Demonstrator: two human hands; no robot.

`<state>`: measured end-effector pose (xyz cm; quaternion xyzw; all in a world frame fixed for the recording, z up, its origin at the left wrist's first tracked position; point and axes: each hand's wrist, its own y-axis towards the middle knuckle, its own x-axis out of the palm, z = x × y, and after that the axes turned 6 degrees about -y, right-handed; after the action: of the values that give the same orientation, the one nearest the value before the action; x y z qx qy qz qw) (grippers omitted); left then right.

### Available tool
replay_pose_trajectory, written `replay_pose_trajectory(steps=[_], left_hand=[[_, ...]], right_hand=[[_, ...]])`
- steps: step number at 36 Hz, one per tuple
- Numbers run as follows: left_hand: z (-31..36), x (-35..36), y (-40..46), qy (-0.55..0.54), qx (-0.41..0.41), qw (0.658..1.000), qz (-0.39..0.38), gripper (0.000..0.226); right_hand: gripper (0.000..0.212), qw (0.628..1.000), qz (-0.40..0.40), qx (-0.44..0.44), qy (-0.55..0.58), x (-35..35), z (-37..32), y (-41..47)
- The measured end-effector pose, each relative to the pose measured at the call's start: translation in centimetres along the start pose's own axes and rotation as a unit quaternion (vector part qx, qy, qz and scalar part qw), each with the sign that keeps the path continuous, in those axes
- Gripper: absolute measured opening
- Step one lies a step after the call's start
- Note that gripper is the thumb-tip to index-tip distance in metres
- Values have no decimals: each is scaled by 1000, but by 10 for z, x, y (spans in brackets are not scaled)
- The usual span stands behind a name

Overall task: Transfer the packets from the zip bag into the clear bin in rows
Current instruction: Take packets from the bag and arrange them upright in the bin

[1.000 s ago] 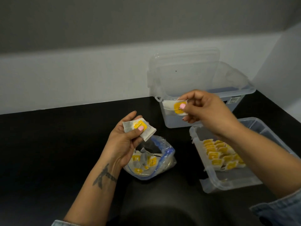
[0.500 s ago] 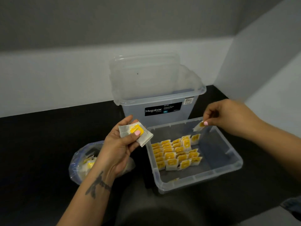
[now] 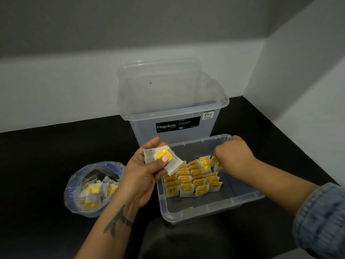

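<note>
A shallow clear bin (image 3: pixel 209 212) on the black counter holds rows of white packets with yellow tags (image 3: pixel 194 181). My left hand (image 3: pixel 143 174) grips a small stack of packets (image 3: pixel 162 159) over the bin's left rim, thumb pressed on the yellow tag. My right hand (image 3: pixel 233 157) reaches down into the bin at the far right end of the rows; its fingers curl at a packet (image 3: pixel 217 165) there. The open zip bag (image 3: pixel 93 187), blue-edged and holding several packets, lies to the left of the bin.
A taller clear Megabox storage box (image 3: pixel 173 109) stands right behind the bin, with a clear lid leaning behind it against the grey wall. A second wall closes off the right side. Black counter (image 3: pixel 37 165) surrounds everything.
My right hand carried its packet from the bin's far rim down to the end of the back row. The view shifted right, and my left hand kept its stack.
</note>
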<state>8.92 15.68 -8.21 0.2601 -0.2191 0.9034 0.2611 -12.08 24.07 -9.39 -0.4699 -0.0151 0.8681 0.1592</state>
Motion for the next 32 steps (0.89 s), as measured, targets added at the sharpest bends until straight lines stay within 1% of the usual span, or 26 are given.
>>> replay_pose_trajectory(steps=[5, 10, 17, 23, 32], left_hand=[[-1, -1, -1, 6, 1, 1000, -6, 44], [-3, -3, -3, 9, -1, 1000, -9, 46], [-3, -2, -3, 15, -4, 1000, -9, 47], [-3, 1, -3, 18, -5, 1000, -13, 45], [-3, 6, -2, 23, -5, 1000, -14, 43]], right_hand=[[9, 999, -20, -27, -42, 5, -8, 10], [8, 998, -27, -25, -44, 11, -11, 14], [14, 997, -42, -17, -57, 16, -14, 20], [25, 999, -15, -19, -46, 17, -10, 17], [12, 1000, 13, -10, 4, 5, -2, 5]])
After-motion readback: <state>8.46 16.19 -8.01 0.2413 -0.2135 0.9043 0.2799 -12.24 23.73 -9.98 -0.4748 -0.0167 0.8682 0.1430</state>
